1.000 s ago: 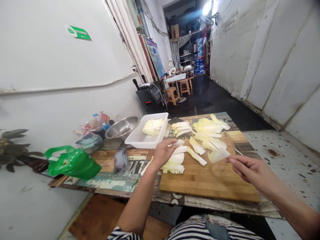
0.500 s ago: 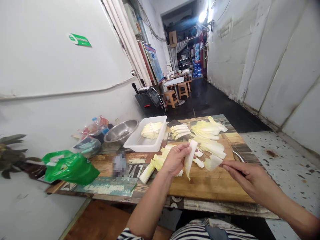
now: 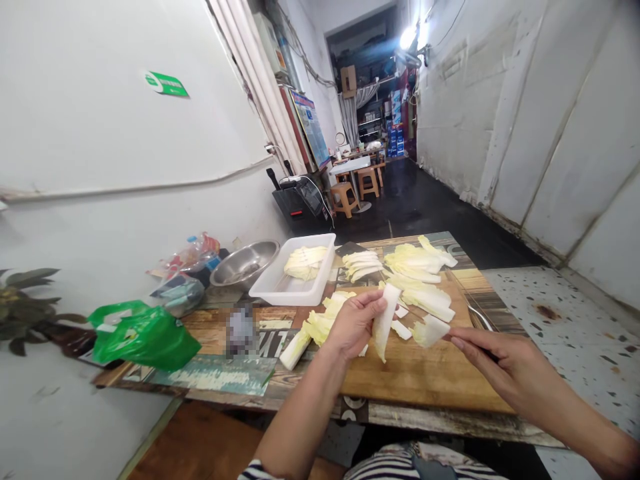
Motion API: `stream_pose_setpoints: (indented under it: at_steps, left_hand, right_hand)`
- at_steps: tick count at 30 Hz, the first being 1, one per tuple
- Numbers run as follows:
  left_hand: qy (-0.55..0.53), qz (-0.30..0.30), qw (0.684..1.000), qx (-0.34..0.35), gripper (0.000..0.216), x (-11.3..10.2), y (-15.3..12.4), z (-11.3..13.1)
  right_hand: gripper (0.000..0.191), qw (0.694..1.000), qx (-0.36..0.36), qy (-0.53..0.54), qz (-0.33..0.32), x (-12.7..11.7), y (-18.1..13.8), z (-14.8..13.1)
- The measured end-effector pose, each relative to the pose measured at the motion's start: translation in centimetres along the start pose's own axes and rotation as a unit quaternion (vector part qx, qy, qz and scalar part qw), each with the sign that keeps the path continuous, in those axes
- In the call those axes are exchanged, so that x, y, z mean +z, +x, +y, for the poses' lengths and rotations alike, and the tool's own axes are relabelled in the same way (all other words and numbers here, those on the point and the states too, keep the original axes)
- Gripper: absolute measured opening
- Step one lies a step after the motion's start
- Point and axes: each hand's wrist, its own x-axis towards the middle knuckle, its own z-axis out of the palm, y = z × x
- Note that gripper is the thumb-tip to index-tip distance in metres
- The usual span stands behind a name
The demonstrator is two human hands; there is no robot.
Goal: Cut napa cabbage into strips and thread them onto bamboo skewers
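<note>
My left hand pinches a pale strip of napa cabbage leaf upright above the wooden cutting board. My right hand is closed around a dark-handled tool; its front end is hard to make out. Its fingertips are beside a white-and-yellow cabbage piece, and I cannot tell if they touch it. Small white cut pieces lie on the board between my hands. More cabbage leaves are spread at the board's far side, and others lie left of it.
A white plastic tray holds cabbage leaves. Beside it stand a steel bowl and bagged items. A green plastic bag sits at the table's left end. A stack of cabbage strips lies near a dark flat thing. Stools stand farther back.
The view has shifted slightly. My left hand and the cabbage strip have moved a little to the right; both hands keep nearly the same pose.
</note>
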Motion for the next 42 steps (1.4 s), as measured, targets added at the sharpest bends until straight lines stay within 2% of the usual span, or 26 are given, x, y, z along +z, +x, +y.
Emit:
stream_pose_setpoints:
  at_steps: [9,15,22,33,42]
  left_hand:
    - [-0.021,0.002,1.0,-0.016,0.048,0.3,0.0,0.1]
    - [-0.009,0.003,1.0,-0.01,0.049,0.6,0.0,0.1]
    - [0.012,0.001,1.0,-0.005,0.05,0.7,0.2,0.0]
    - [0.018,0.013,0.998,-0.052,0.05,1.0,0.2,-0.1]
    - [0.008,-0.008,0.997,-0.078,0.046,1.8,0.2,-0.3]
  right_hand:
    - [0.036,1.0,0.002,-0.003,-0.011,-0.1,-0.3,0.2]
    - [0.038,1.0,0.012,0.001,0.0,-0.3,-0.4,0.4]
    - [0.042,1.0,0.025,0.007,-0.017,-0.5,-0.2,0.0]
    - [0.052,0.987,0.074,0.062,-0.125,-2.3,0.5,-1.0]
    - [0.06,0.975,0.137,0.11,-0.135,-2.5,0.3,-1.2]
